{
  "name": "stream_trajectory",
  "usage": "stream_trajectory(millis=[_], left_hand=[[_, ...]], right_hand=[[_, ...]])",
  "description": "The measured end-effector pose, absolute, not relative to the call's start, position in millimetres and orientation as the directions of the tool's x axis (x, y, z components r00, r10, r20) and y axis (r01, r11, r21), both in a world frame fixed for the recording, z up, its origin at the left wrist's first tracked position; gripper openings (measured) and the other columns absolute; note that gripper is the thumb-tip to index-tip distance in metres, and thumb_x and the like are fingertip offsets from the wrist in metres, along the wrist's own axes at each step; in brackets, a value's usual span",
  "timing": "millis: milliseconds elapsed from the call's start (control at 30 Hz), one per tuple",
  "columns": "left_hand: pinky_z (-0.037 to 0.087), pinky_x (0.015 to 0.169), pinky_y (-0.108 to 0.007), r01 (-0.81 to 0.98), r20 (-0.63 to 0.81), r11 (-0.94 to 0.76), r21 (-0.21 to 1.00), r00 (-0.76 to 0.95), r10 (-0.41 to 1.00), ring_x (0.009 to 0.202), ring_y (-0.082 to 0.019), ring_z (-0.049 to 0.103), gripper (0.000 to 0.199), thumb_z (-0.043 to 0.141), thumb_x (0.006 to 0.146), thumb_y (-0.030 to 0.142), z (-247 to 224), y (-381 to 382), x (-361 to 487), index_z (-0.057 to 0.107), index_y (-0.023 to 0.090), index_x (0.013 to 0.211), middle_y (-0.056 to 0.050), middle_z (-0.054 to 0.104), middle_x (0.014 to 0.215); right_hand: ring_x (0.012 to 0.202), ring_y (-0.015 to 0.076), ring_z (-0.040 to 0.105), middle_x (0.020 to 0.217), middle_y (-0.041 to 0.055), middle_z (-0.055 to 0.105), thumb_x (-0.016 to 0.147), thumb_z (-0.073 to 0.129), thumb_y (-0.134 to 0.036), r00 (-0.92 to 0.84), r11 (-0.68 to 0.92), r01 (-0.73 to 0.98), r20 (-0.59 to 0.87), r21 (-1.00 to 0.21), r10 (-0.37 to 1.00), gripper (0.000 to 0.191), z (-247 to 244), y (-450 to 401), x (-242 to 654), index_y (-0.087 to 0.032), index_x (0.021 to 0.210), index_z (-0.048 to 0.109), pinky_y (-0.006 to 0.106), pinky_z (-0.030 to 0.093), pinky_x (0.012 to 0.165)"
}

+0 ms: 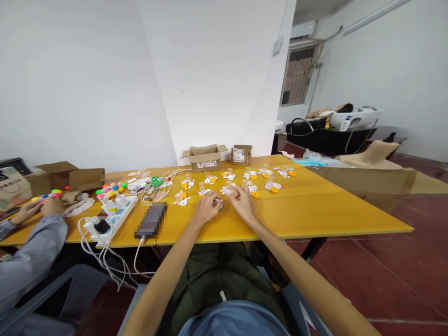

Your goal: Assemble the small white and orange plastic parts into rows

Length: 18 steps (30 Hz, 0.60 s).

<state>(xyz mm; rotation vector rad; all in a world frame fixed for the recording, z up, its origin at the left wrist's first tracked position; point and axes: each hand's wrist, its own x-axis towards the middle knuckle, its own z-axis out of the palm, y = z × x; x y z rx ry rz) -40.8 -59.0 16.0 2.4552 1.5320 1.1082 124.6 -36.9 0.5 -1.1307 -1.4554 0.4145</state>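
Observation:
Over the yellow table, my left hand is curled with thumb and fingers together around a small whitish-teal piece, mostly hidden, whose kind I cannot make out. My right hand is just to its right, its fingers drawn together at a pile of small white and clear plastic parts. What those fingertips grip is too small to tell. Around both hands lie several similar sets: white discs, orange round pieces and clear plastic cups.
Two cardboard boxes, one open and one smaller, stand against the wall. Left of me are a phone on a cable, a power strip and tangled white cables. Farther left, a co-worker's hands work among coloured balls.

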Motion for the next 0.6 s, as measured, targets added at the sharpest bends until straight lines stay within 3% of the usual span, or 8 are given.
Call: stream_trajectory(millis=[100,267,467,600], left_hand=[[0.047,0.078,-0.030,0.777,0.534,-0.503,0.378,0.260,0.804,0.082,-0.019,0.060,0.017,0.060,0.093,0.029,16.0,-59.2,-40.5,0.066,0.023,0.078,-0.003,0.064,0.084],[0.046,0.075,-0.029,0.789,0.513,-0.490,0.371,0.266,0.816,0.081,-0.019,0.060,0.020,0.058,0.095,0.029,16.9,-59.5,-40.2,0.064,0.022,0.077,-0.003,0.065,0.084],[0.046,0.076,-0.028,0.791,0.508,-0.492,0.364,0.274,0.816,0.083,-0.019,0.061,0.021,0.054,0.098,0.032,17.3,-60.6,-40.8,0.065,0.023,0.083,-0.003,0.065,0.088],[0.045,0.076,-0.028,0.790,0.491,-0.499,0.357,0.296,0.819,0.085,-0.019,0.061,0.023,0.050,0.101,0.032,17.1,-61.1,-40.9,0.064,0.023,0.085,-0.003,0.065,0.091]], right_hand=[[0.071,0.0199,0.058,0.093,0.0059,0.064,0.077,0.059,-0.036,0.155,0.418,0.472,0.540,-0.776,0.827,0.016,5.0,-40.6,125.4,-0.023,0.083,0.064,0.034,0.051,0.071],[0.072,0.0215,0.062,0.078,0.0024,0.066,0.082,0.057,-0.032,0.121,0.296,0.601,0.450,-0.742,0.885,0.008,13.0,-44.5,128.2,-0.024,0.083,0.059,0.030,0.045,0.067],[0.079,0.0247,0.066,0.083,0.0054,0.071,0.083,0.058,-0.027,0.091,0.212,0.780,0.442,-0.589,0.892,0.015,19.2,-47.3,145.0,-0.023,0.096,0.063,0.029,0.041,0.065],[0.083,0.0274,0.067,0.091,0.0107,0.073,0.085,0.058,-0.029,0.160,0.105,0.845,0.436,-0.524,0.885,0.021,23.2,-44.5,173.1,-0.021,0.102,0.065,0.031,0.043,0.067]])
